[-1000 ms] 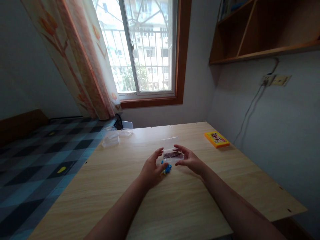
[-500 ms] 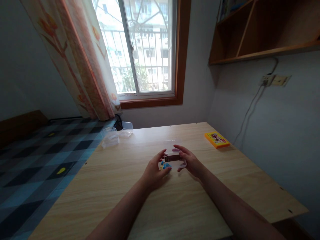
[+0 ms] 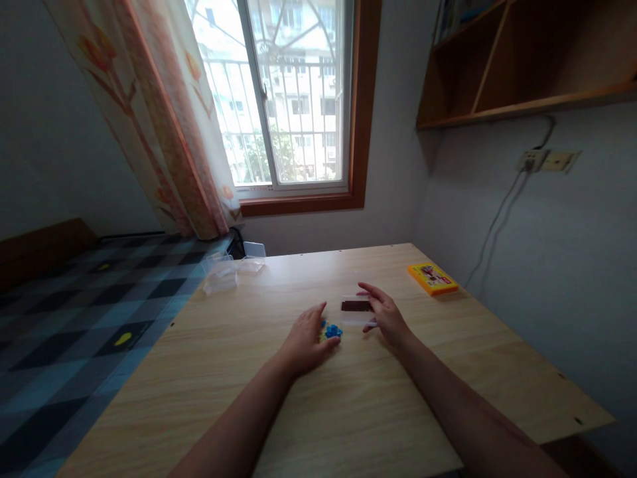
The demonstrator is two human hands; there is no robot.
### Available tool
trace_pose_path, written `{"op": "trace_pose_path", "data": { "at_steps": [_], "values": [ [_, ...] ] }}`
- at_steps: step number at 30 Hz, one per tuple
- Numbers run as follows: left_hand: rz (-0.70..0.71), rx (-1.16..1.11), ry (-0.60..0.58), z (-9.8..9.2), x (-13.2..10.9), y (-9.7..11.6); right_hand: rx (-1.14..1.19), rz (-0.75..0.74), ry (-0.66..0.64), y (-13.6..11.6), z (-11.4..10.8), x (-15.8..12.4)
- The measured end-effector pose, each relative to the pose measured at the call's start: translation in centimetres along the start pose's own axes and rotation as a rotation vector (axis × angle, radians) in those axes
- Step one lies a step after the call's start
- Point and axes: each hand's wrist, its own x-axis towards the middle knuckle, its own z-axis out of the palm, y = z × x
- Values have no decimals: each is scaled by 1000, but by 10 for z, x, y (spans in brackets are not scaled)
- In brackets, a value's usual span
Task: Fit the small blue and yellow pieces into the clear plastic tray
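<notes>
My left hand (image 3: 307, 338) rests on the wooden table (image 3: 378, 411), fingers apart, curved around the left side of a small pile of blue pieces (image 3: 333, 331). A few yellow bits lie among them, partly hidden by the fingers. To the right of the pile, my right hand (image 3: 388, 316) grips the right end of a small clear plastic box (image 3: 354, 318). Dark brown contents (image 3: 355, 306) show inside the box. The box is low over the table or on it; I cannot tell which.
Several clear plastic containers (image 3: 221, 275) stand at the table's back left corner. A yellow and orange box (image 3: 432, 279) lies near the right edge. Left of the table is a checkered bed (image 3: 99, 332). A shelf (image 3: 527, 99) hangs on the right wall.
The clear box has moved right, away from my left hand, and now only my right hand holds it. My left hand has lowered beside the blue pieces, which show more fully.
</notes>
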Motion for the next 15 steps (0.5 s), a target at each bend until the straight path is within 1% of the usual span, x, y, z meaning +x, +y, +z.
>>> {"op": "trace_pose_path", "data": {
  "at_steps": [3,6,11,15],
  "values": [
    [-16,80,-62,4,0,0,-54,-28,14,2,0,1],
    [-27,142,-98,11,0,3,-124,-75,33,3,2,0],
    [-46,214,-99,22,2,10,-280,-186,34,6,7,-2],
    [-66,247,-84,28,4,14,-414,-342,9,7,13,-2]
  ]
}}
